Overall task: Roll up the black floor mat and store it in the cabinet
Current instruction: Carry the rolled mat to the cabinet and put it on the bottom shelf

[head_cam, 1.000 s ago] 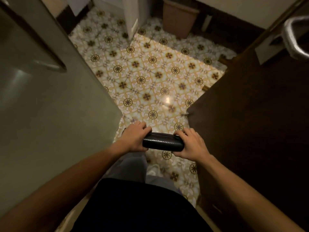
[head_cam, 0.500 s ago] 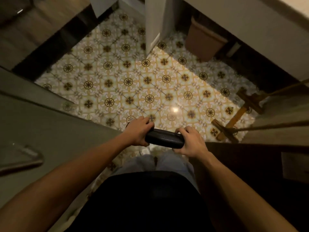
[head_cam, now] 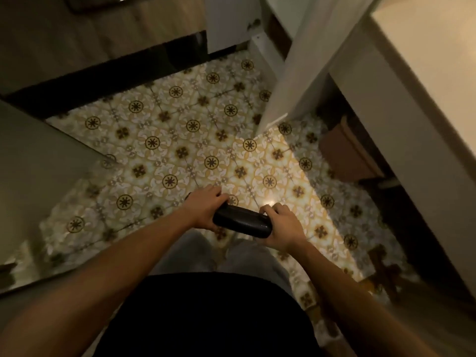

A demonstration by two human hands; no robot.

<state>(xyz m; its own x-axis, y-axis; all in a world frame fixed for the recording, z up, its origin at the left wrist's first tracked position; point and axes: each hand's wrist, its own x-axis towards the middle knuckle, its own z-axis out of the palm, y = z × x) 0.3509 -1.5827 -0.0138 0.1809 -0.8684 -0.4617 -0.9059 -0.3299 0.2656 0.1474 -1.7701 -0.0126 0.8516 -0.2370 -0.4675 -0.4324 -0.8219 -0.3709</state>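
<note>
Left hand (head_cam: pixel 206 208) and right hand (head_cam: pixel 279 225) each clamp one end of the rolled mat (head_cam: pixel 242 220), likely to stop it unrolling before stowing; cabinet not identifiable.

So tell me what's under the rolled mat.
Below the rolled mat, held by the left hand and right hand, lies patterned tile floor; the tiles directly beneath are covered.

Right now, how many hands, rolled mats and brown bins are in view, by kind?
Hands: 2, the left hand and right hand, each gripping one end of the mat.
Rolled black mat: 1.
Brown bin: 1, under the counter.
Total: 4
</note>
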